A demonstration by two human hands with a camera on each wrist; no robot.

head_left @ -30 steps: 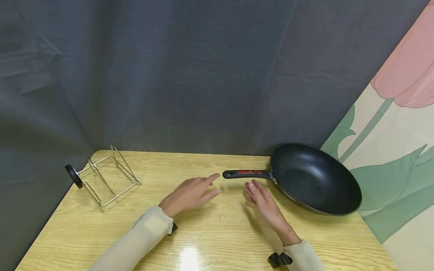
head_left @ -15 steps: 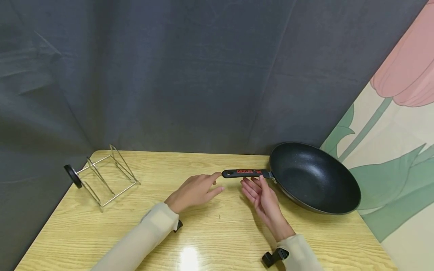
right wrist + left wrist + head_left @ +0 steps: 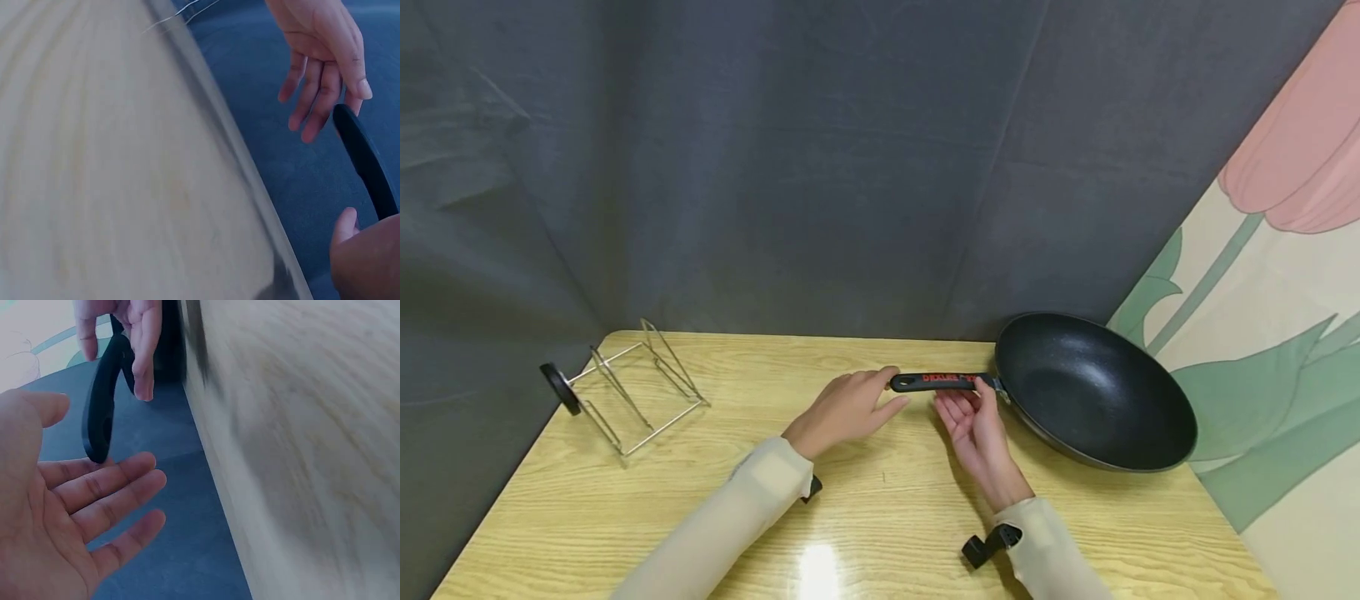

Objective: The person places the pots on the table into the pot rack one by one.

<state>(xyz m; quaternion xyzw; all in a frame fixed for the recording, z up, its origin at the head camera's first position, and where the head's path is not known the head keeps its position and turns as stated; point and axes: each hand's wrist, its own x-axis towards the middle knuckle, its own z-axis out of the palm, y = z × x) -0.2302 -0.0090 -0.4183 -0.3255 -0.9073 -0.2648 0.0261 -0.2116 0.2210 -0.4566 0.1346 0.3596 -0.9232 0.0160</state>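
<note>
A black wok (image 3: 1093, 392) lies at the right of the table, its handle (image 3: 936, 382) with red lettering pointing left. My left hand (image 3: 846, 410) is at the handle's free end; in the left wrist view its fingers (image 3: 103, 509) are extended and spread, the tips near that end. Whether they touch it I cannot tell. My right hand (image 3: 981, 446) is below the pan end of the handle, palm up, thumb tip over the handle's near edge and fingers beneath. The left wrist view shows the right-hand fingers (image 3: 147, 353) fairly straight beside the handle, not curled round it.
A wire rack (image 3: 632, 396) with a black round end piece stands at the left of the wooden table (image 3: 880, 533). Behind the table hangs a dark curtain (image 3: 820, 167). At the right is a wall with a flower pattern (image 3: 1262, 400).
My left hand has moved right and slightly up to the handle's free end. The right hand has turned palm up and come in under the handle. The wok has not visibly moved.
</note>
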